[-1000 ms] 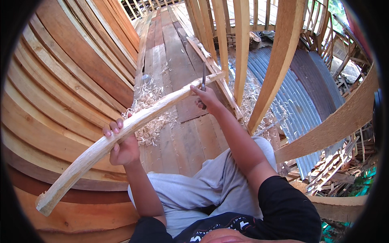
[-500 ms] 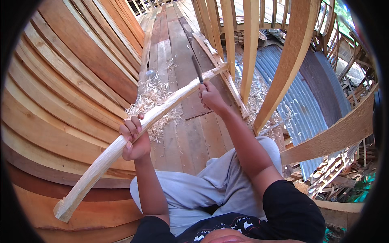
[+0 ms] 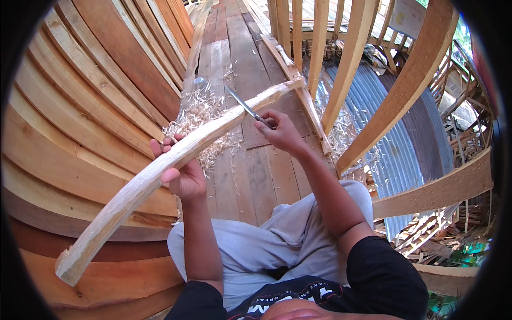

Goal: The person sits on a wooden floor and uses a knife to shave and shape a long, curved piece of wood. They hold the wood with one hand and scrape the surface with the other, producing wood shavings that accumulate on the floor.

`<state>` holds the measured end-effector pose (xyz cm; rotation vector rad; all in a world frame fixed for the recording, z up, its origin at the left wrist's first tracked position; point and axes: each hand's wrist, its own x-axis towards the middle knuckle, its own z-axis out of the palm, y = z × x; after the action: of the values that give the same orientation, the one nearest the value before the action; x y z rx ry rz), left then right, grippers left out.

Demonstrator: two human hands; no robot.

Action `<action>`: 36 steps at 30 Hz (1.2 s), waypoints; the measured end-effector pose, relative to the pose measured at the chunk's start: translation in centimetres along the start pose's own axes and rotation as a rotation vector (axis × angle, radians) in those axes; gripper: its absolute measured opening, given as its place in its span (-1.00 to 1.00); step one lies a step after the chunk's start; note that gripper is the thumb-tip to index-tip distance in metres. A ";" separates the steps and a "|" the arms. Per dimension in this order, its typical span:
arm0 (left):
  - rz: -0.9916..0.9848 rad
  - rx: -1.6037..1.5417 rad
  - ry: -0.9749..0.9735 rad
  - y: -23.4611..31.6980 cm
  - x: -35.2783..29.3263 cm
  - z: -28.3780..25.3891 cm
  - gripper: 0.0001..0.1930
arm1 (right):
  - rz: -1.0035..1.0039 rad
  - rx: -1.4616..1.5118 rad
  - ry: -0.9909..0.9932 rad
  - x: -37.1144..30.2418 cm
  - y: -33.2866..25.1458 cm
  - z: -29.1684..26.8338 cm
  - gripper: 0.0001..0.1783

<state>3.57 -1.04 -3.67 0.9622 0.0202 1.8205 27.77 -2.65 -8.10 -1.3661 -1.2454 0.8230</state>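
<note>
Pole of pale wood [image 3: 200, 137] slants across the person's front, above the plank floor [image 3: 256, 178], its thin end out by the edge board [image 3: 308, 106], and the left hand [image 3: 189, 180] cradles it from below, fingers loosely around the shaft, thumb on the near side. Over on the right, the right hand [image 3: 281, 130] has its fingers closed around a knife [image 3: 244, 106], blade crossing the pole; whether it bites, I can't tell. Plenty looks done: no dark bark shows, and curled shavings [image 3: 192, 117] heap up beyond. Faint ridges and that uneven thin end suggest more shaving is left; the underside is hidden, so how much is unclear.
</note>
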 end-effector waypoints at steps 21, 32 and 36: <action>-0.017 0.033 -0.222 0.5 -0.5 -1.1 -0.75 | 0.175 0.037 -0.280 0.2 0.6 -0.8 -0.58; -0.021 0.082 -0.049 1.2 -1.7 0.0 -0.80 | 0.124 -0.616 0.060 -1.1 -2.7 4.3 -0.40; -0.046 0.047 0.150 0.8 -1.4 -0.3 -0.80 | 0.089 -0.580 0.137 0.3 -0.9 4.0 -0.43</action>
<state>2.95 -2.38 -4.32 0.8495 0.1767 1.8531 23.79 -1.46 -7.94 -1.9160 -1.3792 0.4237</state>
